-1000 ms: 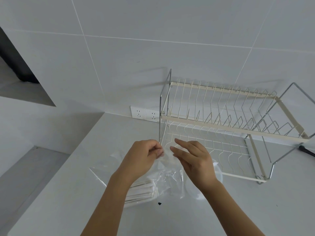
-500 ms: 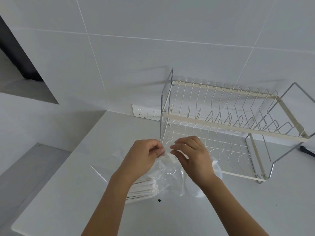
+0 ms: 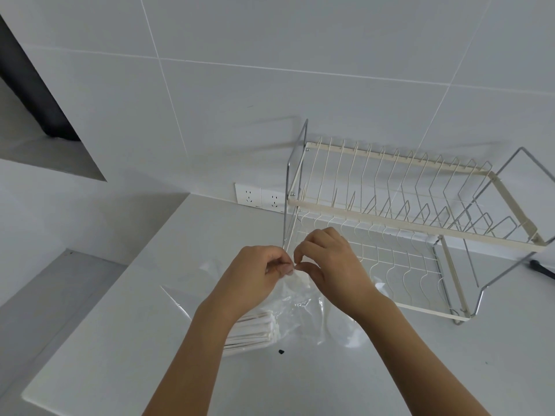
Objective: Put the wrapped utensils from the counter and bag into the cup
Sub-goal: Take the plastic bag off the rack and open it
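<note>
A clear plastic bag hangs above the white counter, pinched at its top by both hands. My left hand grips the bag's mouth from the left, and my right hand pinches it from the right, fingertips nearly touching. A stack of white paper-wrapped utensils lies on the counter under my left wrist, partly hidden by my forearm. A clear plastic cup stands behind the bag, under my right forearm, and is hard to make out.
A two-tier wire dish rack stands at the right against the tiled wall. Two wall sockets sit left of it. A dark handle lies at the far right. The counter's left edge drops to a lower grey ledge.
My right hand's fingers have curled in and closed on the top of the bag beside my left hand. The view has shifted slightly.
</note>
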